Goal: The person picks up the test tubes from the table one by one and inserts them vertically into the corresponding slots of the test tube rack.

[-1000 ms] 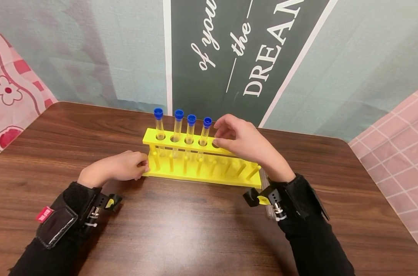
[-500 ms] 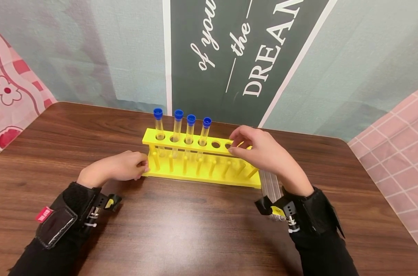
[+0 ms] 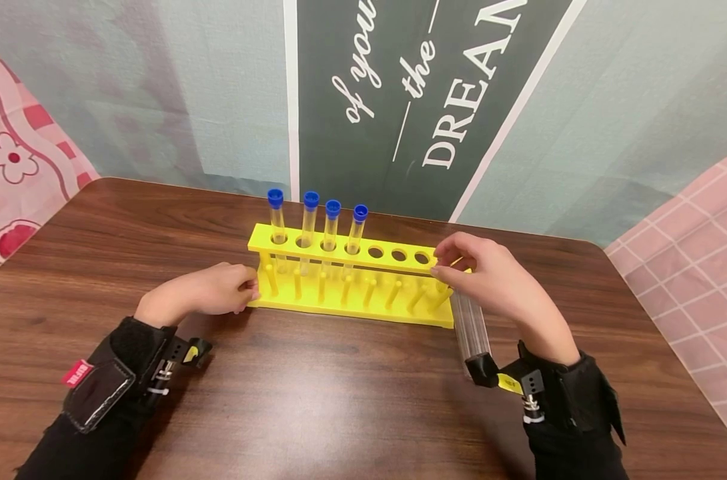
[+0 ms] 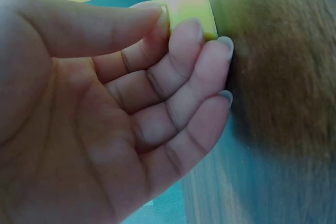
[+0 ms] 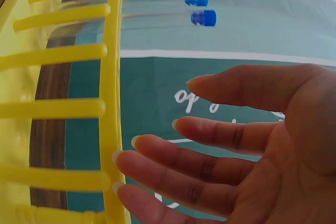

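A yellow test tube rack (image 3: 351,312) stands on the table, with several clear test tubes (image 3: 356,235) with blue caps upright in its left holes. My left hand (image 3: 222,288) holds the rack's lower left corner; in the left wrist view, thumb and curled fingers (image 4: 186,40) meet at its yellow edge. Over the rack's right end is my right hand (image 3: 489,273), fingers spread and loosely bent, nothing between thumb and fingers. The right wrist view has its fingertips (image 5: 125,160) right at the rack's top bar (image 5: 111,129). Three uncovered holes lie left of this hand.
A bundle of clear tubes (image 3: 471,327) lies on the brown wooden table (image 3: 315,400) to the right of the rack, partly under the right wrist's camera. A printed cloth (image 3: 375,133) hangs behind the table, with pink cloths at both sides.
My right hand has moved right along the rack, from beside the rightmost capped tube to the right end, uncovering several holes. The left hand, rack and tubes stay in place.
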`<state>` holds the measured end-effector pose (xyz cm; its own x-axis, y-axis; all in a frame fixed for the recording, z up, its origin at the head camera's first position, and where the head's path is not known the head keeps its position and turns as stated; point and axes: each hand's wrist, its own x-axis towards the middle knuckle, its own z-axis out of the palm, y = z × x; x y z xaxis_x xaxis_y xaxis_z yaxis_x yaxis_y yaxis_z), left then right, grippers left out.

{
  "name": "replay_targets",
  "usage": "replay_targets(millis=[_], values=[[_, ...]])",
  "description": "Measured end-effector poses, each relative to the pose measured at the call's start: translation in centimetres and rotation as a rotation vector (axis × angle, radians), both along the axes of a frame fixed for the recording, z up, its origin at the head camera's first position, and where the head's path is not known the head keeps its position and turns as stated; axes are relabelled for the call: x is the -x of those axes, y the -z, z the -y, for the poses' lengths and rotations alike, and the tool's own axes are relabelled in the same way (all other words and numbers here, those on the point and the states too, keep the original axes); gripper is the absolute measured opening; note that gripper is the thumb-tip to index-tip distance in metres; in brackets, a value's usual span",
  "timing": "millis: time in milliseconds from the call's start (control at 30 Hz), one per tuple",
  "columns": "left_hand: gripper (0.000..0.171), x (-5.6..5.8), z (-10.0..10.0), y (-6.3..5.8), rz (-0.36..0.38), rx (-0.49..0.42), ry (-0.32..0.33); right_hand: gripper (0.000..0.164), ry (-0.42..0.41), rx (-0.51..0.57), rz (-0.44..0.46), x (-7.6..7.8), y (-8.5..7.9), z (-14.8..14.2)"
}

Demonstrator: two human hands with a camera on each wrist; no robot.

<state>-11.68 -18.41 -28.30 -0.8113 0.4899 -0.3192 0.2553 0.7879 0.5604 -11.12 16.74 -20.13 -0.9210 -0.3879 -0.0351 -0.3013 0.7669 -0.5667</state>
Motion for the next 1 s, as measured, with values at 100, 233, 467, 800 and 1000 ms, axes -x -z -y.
replay_targets(millis=[100, 233, 467, 800, 1000], values=[[0.014, 0.0, 0.0, 0.0, 0.003, 0.002, -0.001, 0.021, 0.016, 0.009, 0.016, -0.1, 0.2, -0.6], [0.014, 0.0, 0.0, -0.1, 0.004, 0.003, 0.001, 0.021, 0.026, 0.005, 0.023, -0.1, 0.3, -1.4], [0.014, -0.1, -0.1, -0.2, 0.013, 0.001, -0.003, 0.023, 0.062, -0.024, 0.008, 0.0, 0.3, -2.7], [0.014, 0.0, -0.1, -0.1, 0.014, 0.003, 0.002, 0.019, 0.112, -0.019, 0.069, 1.0, 1.3, -4.8], [0.014, 0.0, 0.0, -0.1, 0.009, 0.007, 0.005, 0.022, 0.125, -0.004, 0.149, 1.7, 2.2, -5.6]])
